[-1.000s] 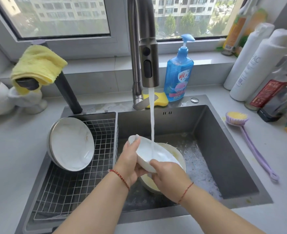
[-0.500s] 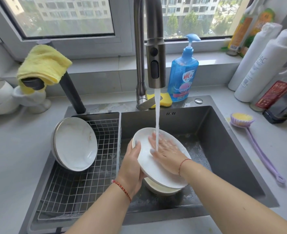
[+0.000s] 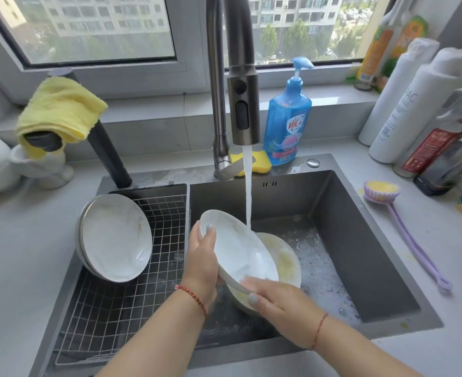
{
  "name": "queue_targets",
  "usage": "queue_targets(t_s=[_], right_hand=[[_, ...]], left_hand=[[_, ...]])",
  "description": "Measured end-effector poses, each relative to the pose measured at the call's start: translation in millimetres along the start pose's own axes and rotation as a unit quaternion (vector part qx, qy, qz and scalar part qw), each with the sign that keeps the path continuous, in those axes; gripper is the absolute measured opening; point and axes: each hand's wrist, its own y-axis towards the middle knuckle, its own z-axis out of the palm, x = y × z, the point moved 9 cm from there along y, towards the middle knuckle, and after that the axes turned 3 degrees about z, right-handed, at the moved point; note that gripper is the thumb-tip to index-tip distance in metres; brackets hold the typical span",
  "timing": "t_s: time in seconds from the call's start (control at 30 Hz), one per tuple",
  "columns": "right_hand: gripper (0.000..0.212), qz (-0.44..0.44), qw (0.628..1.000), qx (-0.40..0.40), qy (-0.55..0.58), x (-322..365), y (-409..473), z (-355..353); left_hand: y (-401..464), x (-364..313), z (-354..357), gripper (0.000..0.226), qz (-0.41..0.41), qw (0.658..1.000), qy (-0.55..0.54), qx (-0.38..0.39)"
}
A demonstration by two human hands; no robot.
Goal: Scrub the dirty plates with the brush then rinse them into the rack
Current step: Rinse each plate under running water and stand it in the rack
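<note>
A white plate [image 3: 235, 246] is tilted under the running water [image 3: 248, 191] from the tap [image 3: 243, 104]. My left hand [image 3: 201, 257] grips its left rim, thumb on the inner face. My right hand [image 3: 276, 303] holds its near lower edge. Beneath it in the sink [image 3: 360, 240] sits a dirty plate [image 3: 284, 259] with yellow residue. Two clean plates [image 3: 115, 238] lean in the wire rack [image 3: 121, 308] on the left. The purple long-handled brush [image 3: 406, 229] lies on the counter to the right of the sink.
A blue soap pump bottle [image 3: 287, 118] and a yellow sponge [image 3: 259, 164] stand behind the sink. Bottles [image 3: 420, 110] crowd the right rear counter. A yellow cloth [image 3: 58, 110] hangs on a black handle at left. Foam lies on the sink floor.
My right hand has slid from rubbing the plate's face down to its near edge. The plate is now tilted more, and the dirty plate below shows.
</note>
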Motion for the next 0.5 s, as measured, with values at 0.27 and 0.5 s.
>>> queue_targets(t_s=[0.27, 0.5], right_hand=[[0.023, -0.052, 0.982, -0.171, 0.060, 11, 9, -13], [0.025, 0.031, 0.887, -0.156, 0.433, -3, 10, -22]], left_hand=[[-6, -15, 11, 0.053, -0.002, 0.995, 0.094, 0.028], [-18, -18, 4, 0.044, -0.025, 0.995, 0.090, 0.029]])
